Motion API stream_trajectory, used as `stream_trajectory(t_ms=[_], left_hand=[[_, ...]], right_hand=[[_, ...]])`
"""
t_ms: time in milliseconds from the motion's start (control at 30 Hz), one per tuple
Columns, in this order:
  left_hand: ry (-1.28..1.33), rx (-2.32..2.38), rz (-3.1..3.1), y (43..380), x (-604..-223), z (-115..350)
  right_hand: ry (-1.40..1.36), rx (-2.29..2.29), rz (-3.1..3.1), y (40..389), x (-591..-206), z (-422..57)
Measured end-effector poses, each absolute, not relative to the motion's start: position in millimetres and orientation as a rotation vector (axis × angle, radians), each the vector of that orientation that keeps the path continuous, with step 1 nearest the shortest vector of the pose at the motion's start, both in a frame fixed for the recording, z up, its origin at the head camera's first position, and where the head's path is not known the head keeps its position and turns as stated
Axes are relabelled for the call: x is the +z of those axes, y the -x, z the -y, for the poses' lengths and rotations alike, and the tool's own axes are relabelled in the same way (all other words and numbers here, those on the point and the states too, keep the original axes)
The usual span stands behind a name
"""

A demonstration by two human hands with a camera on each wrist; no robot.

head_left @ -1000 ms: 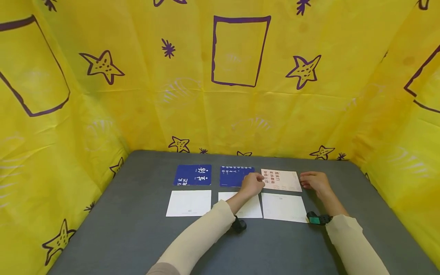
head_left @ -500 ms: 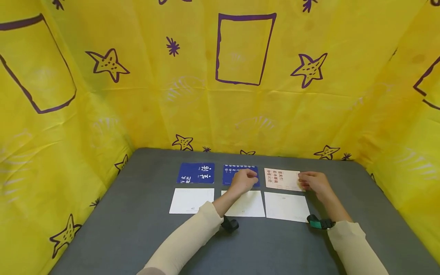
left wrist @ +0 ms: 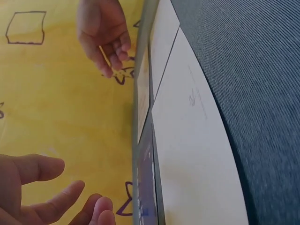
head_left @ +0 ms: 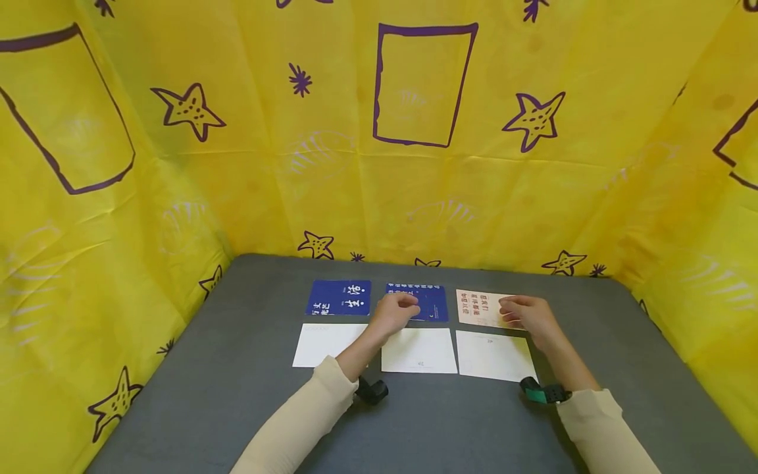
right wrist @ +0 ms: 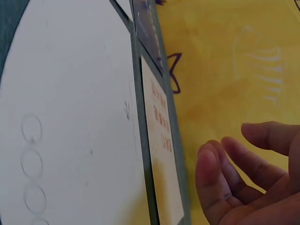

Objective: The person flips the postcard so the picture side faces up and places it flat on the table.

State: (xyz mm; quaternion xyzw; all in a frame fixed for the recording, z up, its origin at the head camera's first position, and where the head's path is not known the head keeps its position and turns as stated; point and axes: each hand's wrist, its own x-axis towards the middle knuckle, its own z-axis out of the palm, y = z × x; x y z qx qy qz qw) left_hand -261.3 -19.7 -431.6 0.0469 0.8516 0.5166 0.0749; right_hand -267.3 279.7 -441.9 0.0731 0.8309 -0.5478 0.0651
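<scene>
Six postcards would be too exact to size up, but several lie in two rows on the grey table. My left hand (head_left: 393, 313) hovers, fingers loosely bent and holding nothing, over the left edge of the middle blue card (head_left: 435, 308). Over the right part of the pink card (head_left: 476, 305) with red characters hangs my right hand (head_left: 531, 317), likewise holding nothing. In the left wrist view a gap shows between the left fingers (left wrist: 47, 168) and the cards. The right wrist view has the right fingers (right wrist: 208, 164) apart from the pink card.
Another blue card (head_left: 337, 298) with white characters lies at the far left. The front row holds a left white card (head_left: 322, 343), a middle white card (head_left: 419, 352) and a right white card (head_left: 496, 355). A yellow patterned cloth (head_left: 331, 191) encloses the grey table (head_left: 195, 408).
My left hand has moved left, from beside the pink card across the middle blue card. My right hand has shifted left over the pink card's right part. The cards appear unmoved.
</scene>
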Motion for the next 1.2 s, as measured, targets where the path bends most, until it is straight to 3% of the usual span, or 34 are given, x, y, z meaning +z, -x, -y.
stream_trajectory(t_ms=[1200], left_hand=[[-0.001,1.416,-2.61,248,-436,112]], right_hand=[[-0.065,-1.771,-2.345,257,-449,-176]])
